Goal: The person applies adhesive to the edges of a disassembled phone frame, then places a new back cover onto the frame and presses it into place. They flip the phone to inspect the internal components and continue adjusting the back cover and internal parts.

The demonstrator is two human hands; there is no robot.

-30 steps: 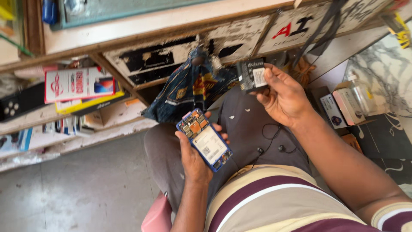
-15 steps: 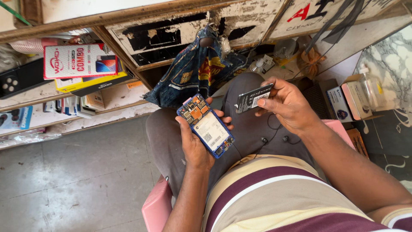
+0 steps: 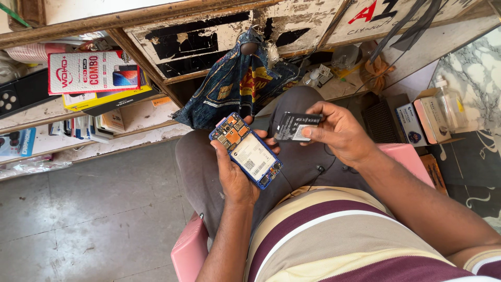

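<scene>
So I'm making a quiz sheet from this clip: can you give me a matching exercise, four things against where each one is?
Things:
1. opened blue phone
2. dark battery
3. patterned blue cloth
4. red and white box

Places:
A. hanging from the worn wooden counter edge
B. on the shelf at far left, on top of a yellow box
C. in the left hand
D. between the fingers of the right hand

Pairs: 1-C, 2-D, 3-A, 4-B
</scene>
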